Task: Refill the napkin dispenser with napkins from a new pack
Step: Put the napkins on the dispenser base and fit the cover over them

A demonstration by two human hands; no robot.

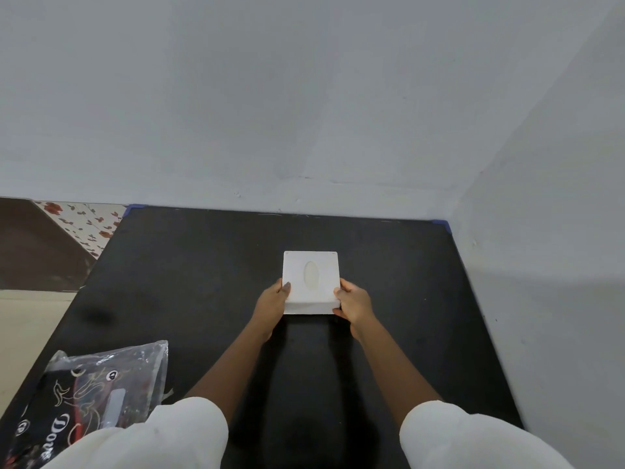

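Note:
A white square napkin dispenser [311, 265] with an oval slot in its top sits in the middle of the black table [203, 265]. My left hand [273, 302] grips its near left side, thumb on the top. My right hand [353, 302] grips its near right corner. A napkin pack [91, 394] in clear and black printed plastic lies at the table's near left, apart from both hands. Whether the pack is sealed, I cannot tell.
A grey wall runs along the table's far edge and another along its right side. Left of the table are a floral-patterned surface [88, 225] and a brown panel [33, 252]. My white sleeves fill the bottom of the view.

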